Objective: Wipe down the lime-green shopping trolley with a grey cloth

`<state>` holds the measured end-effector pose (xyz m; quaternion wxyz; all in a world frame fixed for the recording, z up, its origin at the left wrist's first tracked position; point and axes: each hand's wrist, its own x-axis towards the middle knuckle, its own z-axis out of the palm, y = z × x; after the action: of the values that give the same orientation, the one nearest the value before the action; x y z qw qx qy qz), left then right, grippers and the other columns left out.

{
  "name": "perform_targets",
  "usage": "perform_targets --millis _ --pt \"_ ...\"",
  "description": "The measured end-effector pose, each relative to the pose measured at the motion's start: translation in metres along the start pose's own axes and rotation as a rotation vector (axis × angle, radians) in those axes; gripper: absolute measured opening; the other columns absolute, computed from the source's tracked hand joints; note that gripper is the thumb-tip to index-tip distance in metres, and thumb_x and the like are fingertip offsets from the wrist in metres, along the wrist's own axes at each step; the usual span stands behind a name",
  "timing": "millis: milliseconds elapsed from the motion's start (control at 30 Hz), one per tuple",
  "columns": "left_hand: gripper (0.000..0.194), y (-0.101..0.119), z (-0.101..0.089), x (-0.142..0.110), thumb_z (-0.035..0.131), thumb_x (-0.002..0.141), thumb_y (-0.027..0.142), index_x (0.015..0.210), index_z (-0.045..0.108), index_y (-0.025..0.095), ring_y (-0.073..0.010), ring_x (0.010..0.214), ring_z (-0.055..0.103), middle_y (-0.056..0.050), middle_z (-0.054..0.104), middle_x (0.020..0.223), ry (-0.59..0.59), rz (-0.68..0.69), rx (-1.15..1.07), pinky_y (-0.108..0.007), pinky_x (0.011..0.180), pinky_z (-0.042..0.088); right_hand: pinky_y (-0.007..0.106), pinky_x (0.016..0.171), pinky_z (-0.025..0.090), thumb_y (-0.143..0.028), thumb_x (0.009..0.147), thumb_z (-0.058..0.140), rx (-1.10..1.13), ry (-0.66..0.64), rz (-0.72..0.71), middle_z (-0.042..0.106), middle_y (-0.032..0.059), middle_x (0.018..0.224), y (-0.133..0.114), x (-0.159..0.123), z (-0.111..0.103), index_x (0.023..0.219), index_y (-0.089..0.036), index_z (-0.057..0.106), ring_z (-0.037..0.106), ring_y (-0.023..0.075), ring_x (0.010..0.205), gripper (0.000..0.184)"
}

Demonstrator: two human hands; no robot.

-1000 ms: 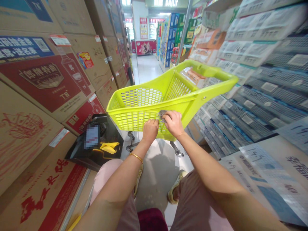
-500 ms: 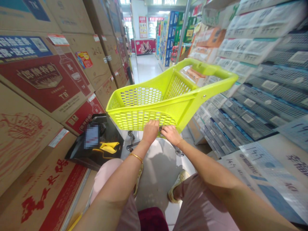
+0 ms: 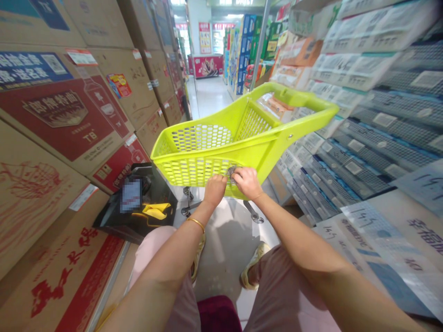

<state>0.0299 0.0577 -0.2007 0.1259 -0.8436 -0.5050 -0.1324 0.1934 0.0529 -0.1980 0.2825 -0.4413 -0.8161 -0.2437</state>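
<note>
A lime-green plastic shopping cart (image 3: 204, 156) with a lattice basket stands across the aisle in front of me, its handle raised toward the right. My right hand (image 3: 247, 181) is closed around a grey, curly steel wool scrubber (image 3: 231, 172), which presses against the near side wall of the basket. Just left of it, my left hand (image 3: 215, 190) has its fingers bent against the lower lattice of the same wall, gripping the cart. The fingertips of both hands are partly hidden.
Stacked cardboard cartons (image 3: 58, 115) line the left side. A black box (image 3: 138, 230) with a yellow cloth (image 3: 156, 211) sits low at the left. Piled packaged goods (image 3: 374, 124) fill the right side. Below the cart, caster wheels (image 3: 255, 216) rest on the tiled floor (image 3: 224, 244).
My right hand has moved slightly up along the basket wall, and more of the steel wool scrubber shows. My left hand stays low on the lattice. The cart sits nearly the same.
</note>
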Motion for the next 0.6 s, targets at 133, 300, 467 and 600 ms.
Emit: perform_targets --millis 133,300,467,600 --pt "0.017 -0.001 0.0 0.0 0.042 0.089 0.016 0.092 0.059 0.016 -0.0217 0.091 0.055 -0.009 0.061 0.087 -0.004 0.008 -0.005 -0.033 0.076 0.04 0.032 0.08 0.028 -0.025 0.09 0.046 -0.043 -0.133 -0.126 0.063 0.0044 0.103 -0.005 -0.021 0.015 0.094 -0.021 0.062 0.045 0.0178 0.092 0.017" --pt "0.017 0.001 -0.001 0.002 0.042 0.088 0.016 0.092 0.058 0.015 -0.0227 0.092 0.055 -0.009 0.061 0.087 -0.022 0.011 0.015 -0.033 0.075 0.04 0.032 0.077 0.029 -0.025 0.09 0.046 -0.054 -0.235 -0.187 0.062 0.0048 0.105 -0.009 -0.031 0.02 0.093 -0.02 0.062 0.045 0.0181 0.091 0.017" --pt "0.02 0.002 -0.002 0.003 0.04 0.09 0.017 0.093 0.059 0.016 -0.0216 0.091 0.055 -0.009 0.061 0.089 -0.021 -0.01 -0.003 -0.033 0.077 0.04 0.032 0.08 0.029 -0.025 0.092 0.041 -0.052 -0.131 -0.125 0.061 0.006 0.104 -0.007 -0.013 0.011 0.098 -0.021 0.062 0.045 0.0184 0.094 0.022" --pt "0.021 0.001 0.0 0.003 0.039 0.09 0.018 0.095 0.06 0.015 -0.0215 0.093 0.055 -0.01 0.061 0.091 -0.027 -0.02 -0.021 -0.033 0.077 0.04 0.034 0.085 0.028 -0.024 0.091 0.042 -0.034 0.065 -0.015 0.061 0.0065 0.102 -0.003 0.007 -0.001 0.097 -0.021 0.063 0.043 0.0192 0.098 0.022"
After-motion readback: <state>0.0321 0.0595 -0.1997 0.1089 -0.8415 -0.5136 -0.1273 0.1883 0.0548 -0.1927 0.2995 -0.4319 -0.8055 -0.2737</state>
